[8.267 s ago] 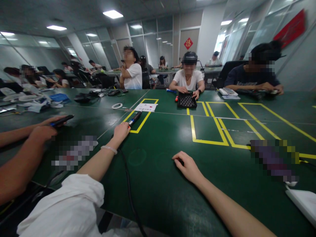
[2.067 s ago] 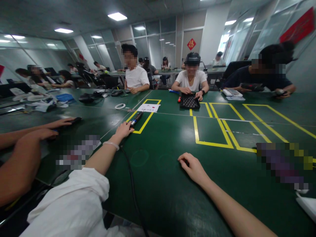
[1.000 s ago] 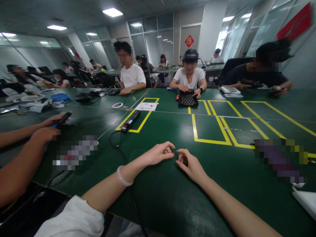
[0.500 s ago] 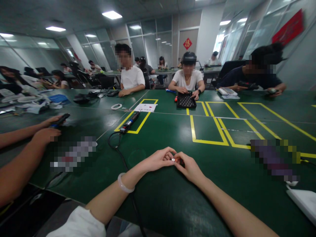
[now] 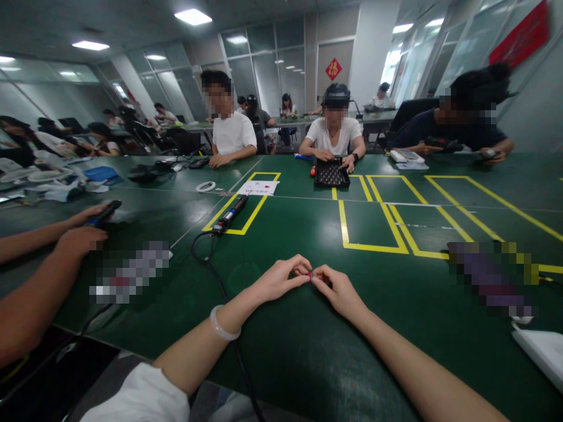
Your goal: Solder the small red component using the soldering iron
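My left hand (image 5: 278,278) and my right hand (image 5: 336,288) meet fingertip to fingertip over the green table (image 5: 285,346). Between the pinched fingers sits a tiny red part (image 5: 309,274), too small to name. Both hands have their fingers closed on it. A black corded power tool (image 5: 231,213) lies farther out to the left, inside a yellow taped rectangle, with its cable (image 5: 206,261) looping back toward me. Neither hand touches the tool.
A co-worker's arms (image 5: 53,258) hold a dark tool at the left. Across the table a person works at a black tray (image 5: 332,175). A paper sheet (image 5: 258,187), a white tape roll (image 5: 206,187), yellow taped boxes (image 5: 373,223) and a white object (image 5: 541,351) at the right edge.
My left hand let go of the corded tool and came back to meet my right hand. The fingertips now pinch the small red part together.
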A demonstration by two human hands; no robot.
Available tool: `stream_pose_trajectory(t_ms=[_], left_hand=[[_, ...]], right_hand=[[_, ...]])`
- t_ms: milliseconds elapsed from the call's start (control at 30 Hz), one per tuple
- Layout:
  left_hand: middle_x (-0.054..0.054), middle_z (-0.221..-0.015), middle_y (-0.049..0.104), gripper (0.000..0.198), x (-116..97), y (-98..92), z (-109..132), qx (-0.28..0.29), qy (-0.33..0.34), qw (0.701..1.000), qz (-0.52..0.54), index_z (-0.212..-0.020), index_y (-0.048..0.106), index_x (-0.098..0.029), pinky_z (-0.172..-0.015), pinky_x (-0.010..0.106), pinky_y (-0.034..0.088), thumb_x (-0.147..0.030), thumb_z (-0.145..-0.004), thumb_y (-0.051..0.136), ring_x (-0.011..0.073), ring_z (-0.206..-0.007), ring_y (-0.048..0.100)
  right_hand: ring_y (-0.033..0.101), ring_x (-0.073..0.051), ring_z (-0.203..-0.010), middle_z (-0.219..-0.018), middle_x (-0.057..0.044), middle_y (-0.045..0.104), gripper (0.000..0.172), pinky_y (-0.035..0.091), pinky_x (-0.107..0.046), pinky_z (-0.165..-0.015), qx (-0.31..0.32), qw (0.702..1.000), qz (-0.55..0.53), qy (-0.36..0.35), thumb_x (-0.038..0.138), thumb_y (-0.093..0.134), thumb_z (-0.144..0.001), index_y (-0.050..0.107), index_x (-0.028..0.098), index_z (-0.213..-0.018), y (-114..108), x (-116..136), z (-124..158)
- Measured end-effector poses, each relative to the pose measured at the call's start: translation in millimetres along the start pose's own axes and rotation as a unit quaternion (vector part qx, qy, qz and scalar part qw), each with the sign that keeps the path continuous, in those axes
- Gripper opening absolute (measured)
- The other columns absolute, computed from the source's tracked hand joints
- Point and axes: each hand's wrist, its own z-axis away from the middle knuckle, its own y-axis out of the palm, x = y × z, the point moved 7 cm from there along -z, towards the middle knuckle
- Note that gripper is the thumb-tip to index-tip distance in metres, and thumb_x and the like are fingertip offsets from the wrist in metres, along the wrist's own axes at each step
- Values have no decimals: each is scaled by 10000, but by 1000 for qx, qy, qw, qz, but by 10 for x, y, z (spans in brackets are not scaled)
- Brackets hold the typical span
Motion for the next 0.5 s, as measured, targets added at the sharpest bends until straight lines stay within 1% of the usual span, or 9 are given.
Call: stream_pose_trajectory(t_ms=[100,167,267,333,433,500], left_hand=[[28,-967,662,219,-29,18,8,-7,12,999,-49,-1065,556,-185,-816,249,469,-318,-893,571,146,-906,633],[19,-945,667,191,-22,12,10,-20,12,997,-70,-1039,572,-188,-808,241,465,-320,-901,559,143,-896,635],[20,-948,676,193,22,9,10,-28,3,997,-70,-1027,592,-189,-809,240,464,-336,-913,543,145,-898,640],[25,-957,680,211,50,6,13,-30,-3,998,-64,-1033,599,-186,-812,242,465,-350,-911,546,149,-903,642],[28,-961,687,226,59,6,21,-30,-7,998,-58,-1038,600,-180,-808,236,465,-360,-911,548,151,-912,645],[25,-954,692,231,40,16,26,-19,-6,998,-59,-1044,597,-179,-789,229,466,-362,-920,532,147,-896,649]], right_hand=[[561,-149,-657,-714,-1,617,217,401,-255,-636,10,1000,-7,20,332,484,-941,587,187,-817,0,-45,-3],[557,-145,-640,-690,4,614,243,394,-252,-621,19,999,-22,28,349,473,-947,583,187,-802,12,-70,-1],[567,-143,-657,-733,4,624,166,406,-246,-615,8,998,-63,27,349,526,-920,569,191,-946,4,-84,4],[580,-143,-690,-785,-1,632,186,421,-246,-634,0,997,-80,15,324,574,-891,545,195,-1022,-5,-69,9],[589,-144,-730,-818,-10,633,123,431,-255,-674,0,997,-73,-2,279,575,-884,561,195,-973,-7,-33,13],[585,-142,-732,-814,-10,627,91,431,-255,-675,1,998,-61,-4,260,562,-885,569,193,-946,-7,-21,13]])
